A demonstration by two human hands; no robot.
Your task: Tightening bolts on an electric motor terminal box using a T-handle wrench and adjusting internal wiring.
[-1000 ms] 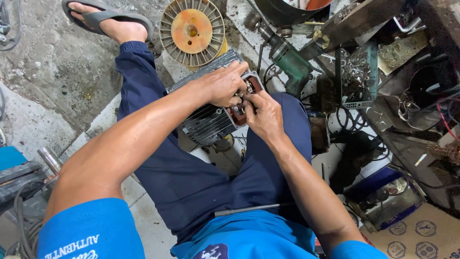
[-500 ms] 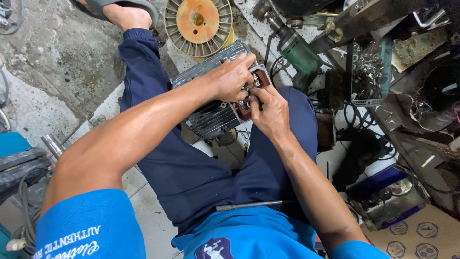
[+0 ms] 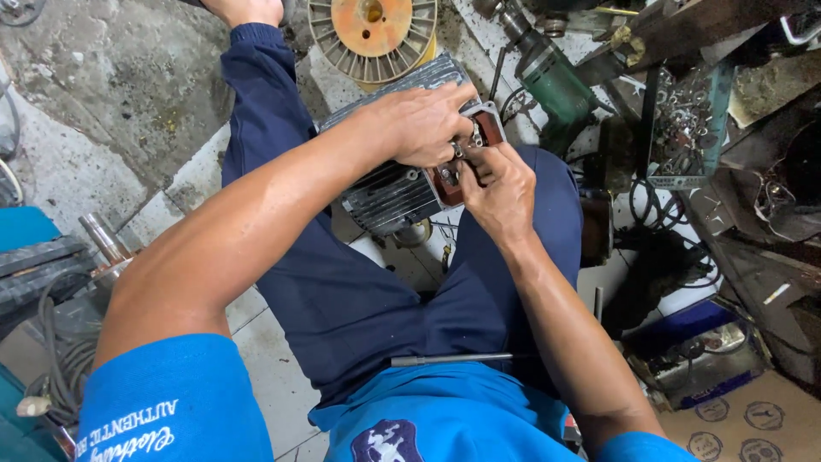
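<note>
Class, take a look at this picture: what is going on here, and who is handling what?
A person sits on a tiled floor with a grey ribbed electric motor resting between their knees. Both hands work at its reddish terminal box: the left hand lies over the top of the motor, and the right hand pinches something small at the box, too small to identify. A round orange wire spool lies beyond the motor, with a green power drill to its right.

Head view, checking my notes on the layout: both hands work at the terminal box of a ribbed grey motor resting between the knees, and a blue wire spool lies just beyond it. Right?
Not quite. In the head view the wire spool beyond the ribbed grey motor is orange, not blue. The left hand and right hand do meet at its terminal box.
</note>
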